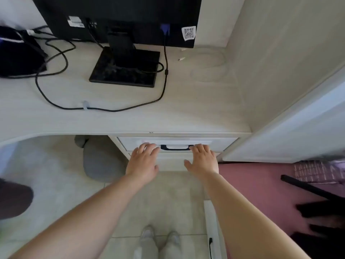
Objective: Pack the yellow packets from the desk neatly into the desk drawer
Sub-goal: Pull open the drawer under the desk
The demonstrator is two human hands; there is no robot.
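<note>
While both arms are stretched forward from the near edge of the scene, the two hands are laid flat against the front of the desk drawer (220, 142), which sits pushed in under the near lip of the desk (186, 109). At the far left of the desk top a dark, blurred object (16, 55) is seen, with black cables (56, 71) looping from it across the pale surface. Right of that, the monitor (115, 15) is carried on a square black stand (125, 69), and a white QR sticker (189, 33) is fixed to its lower right corner. Farther right, a faint pale cable (209, 62) is coiled on the desk near the side panel. No yellow packets can be made out anywhere on the desk, and the drawer's inside is hidden.

Below the desk, a grey stool (100, 161) is placed on the tiled floor at the left. The left hand (143, 161) is pressed palm-down against the drawer front, fingers spread slightly apart, just left of the black handle (176, 147). The right hand (202, 159) is set just right of the handle in the same way, fingers loosely apart and nothing gripped. Neither hand is wrapped around the handle. At the near right, another white drawer front (211, 230) with a dark handle is seen, and beyond it a pink surface (261, 184).
</note>
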